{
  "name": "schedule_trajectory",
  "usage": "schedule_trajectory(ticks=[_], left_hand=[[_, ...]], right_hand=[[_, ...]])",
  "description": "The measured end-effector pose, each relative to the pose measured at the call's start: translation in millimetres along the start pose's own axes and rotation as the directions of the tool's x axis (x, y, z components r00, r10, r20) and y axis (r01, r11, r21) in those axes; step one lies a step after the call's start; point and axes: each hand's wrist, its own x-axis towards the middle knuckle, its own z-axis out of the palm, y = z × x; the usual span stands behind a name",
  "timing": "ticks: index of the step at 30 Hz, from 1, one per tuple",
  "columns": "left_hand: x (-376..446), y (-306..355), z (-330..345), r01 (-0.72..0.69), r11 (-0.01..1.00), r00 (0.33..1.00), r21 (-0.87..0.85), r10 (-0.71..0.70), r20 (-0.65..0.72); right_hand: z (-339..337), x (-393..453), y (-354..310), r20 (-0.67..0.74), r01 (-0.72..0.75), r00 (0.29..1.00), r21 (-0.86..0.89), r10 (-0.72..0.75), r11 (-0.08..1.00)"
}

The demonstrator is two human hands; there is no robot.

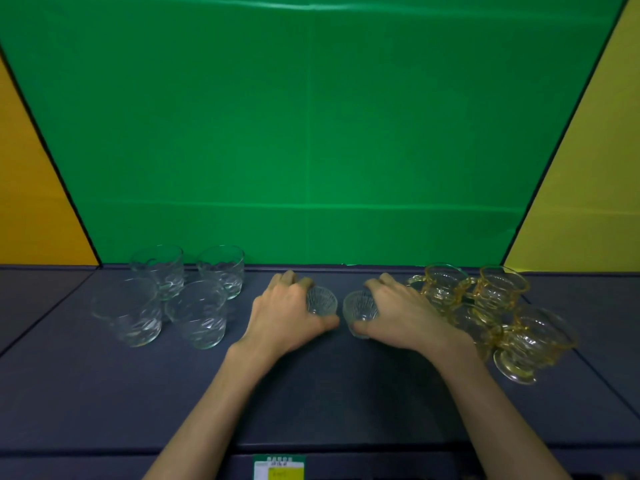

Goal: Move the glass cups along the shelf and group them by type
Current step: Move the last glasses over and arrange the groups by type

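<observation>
Two small ribbed clear cups stand upright, mouths up and long axes vertical, side by side but apart at mid-shelf: the left hand [284, 315] grips the left small cup [321, 301] with curled fingers and thumb, and the right hand [403, 315] grips the right small cup [360, 308] likewise. Four clear tumblers [175, 294] stand upright in a cluster to the left; four amber handled cups [485, 306] cluster to the right, the nearest tilted toward the camera. The shelf [311, 393] is dark blue-grey, backed by a green panel [311, 133] flanked by yellow side panels [588, 185]; a small label [280, 467] sits at its front edge.
</observation>
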Motion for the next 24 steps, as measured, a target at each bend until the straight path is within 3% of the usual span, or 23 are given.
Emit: schedule_trajectory(ticks=[8,24], left_hand=[[-22,-20,7,0.022,0.977,1.0,-0.211,-0.024,-0.008],[-54,-31,14,-0.018,0.952,0.998,-0.305,0.0,-0.058]], right_hand=[[17,-14,-15,-0.016,-0.047,0.999,0.101,0.049,0.994],[18,-48,-10,-0.022,-0.1,0.994,0.117,0.103,0.988]])
